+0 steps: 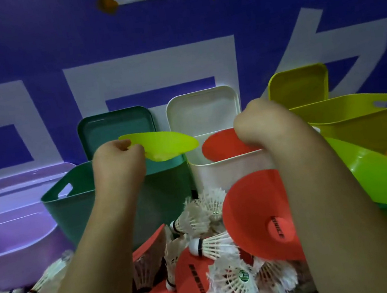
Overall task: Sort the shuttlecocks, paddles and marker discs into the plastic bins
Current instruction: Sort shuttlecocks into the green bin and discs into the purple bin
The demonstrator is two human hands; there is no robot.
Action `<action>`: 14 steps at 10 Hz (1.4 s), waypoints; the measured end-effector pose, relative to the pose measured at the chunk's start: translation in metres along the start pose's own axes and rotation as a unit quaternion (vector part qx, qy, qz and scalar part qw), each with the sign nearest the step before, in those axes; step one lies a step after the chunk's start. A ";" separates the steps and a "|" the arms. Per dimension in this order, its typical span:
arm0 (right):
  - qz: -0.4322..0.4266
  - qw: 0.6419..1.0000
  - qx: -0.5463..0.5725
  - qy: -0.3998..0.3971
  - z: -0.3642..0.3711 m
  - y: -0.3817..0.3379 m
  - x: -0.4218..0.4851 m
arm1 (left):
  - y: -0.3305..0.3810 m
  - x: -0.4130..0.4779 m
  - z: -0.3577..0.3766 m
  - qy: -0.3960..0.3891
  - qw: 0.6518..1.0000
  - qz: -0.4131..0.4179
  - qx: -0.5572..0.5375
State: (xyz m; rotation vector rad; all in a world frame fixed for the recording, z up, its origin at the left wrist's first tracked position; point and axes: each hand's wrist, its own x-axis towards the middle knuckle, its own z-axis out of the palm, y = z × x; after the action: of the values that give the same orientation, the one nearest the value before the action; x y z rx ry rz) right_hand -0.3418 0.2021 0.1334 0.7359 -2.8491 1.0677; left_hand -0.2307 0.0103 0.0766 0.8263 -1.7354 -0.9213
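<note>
On my left hand [118, 155] the fingers and thumb are curled in and pinch the near edge of a yellow-green marker disc [164, 143]. The disc sticks out to the right of the fist, tilted, above the right rear corner of the dark green bin [75, 208].

My right hand [259, 120] is bent down at the wrist, so I mostly see its back. The fingers curl under and away from me, closed on the right edge of a red marker disc [222, 145]. That disc sits partly below the front rim of the white bin [217, 173], inside its opening.

The two bins stand side by side and almost touch. A purple bin [12, 241] stands to the left of the green one and a yellow bin [360, 120] to the right of the white one. Behind each bin a lid of its colour leans upright on the blue banner [19, 47]: the green lid [113, 126], the white lid [203, 109], the yellow lid [299, 85] and the purple lid [16, 187].

Under my forearms, against the front walls of the bins, lies a heap of white shuttlecocks [213, 244] mixed with more red discs [256, 212]. A bright green disc [380, 177] lies at the heap's right edge, in front of the yellow bin. I cannot see the surface beneath the heap.
</note>
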 end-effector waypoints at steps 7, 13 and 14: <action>-0.094 0.992 -0.075 0.025 -0.018 0.007 -0.013 | 0.017 -0.039 0.033 -0.327 0.942 0.069 0.028; -0.092 0.991 -0.095 0.025 -0.005 0.052 -0.022 | 0.013 -0.061 0.053 -0.389 0.910 0.060 0.132; -0.108 0.990 -0.072 0.053 -0.010 0.079 -0.035 | 0.016 -0.059 0.051 -0.378 0.919 0.046 0.105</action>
State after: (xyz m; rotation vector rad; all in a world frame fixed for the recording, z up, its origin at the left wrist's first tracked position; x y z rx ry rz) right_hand -0.3460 0.2754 0.0867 0.9186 -2.6490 0.8365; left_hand -0.2628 0.0790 0.0520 0.5352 -2.5562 -1.0834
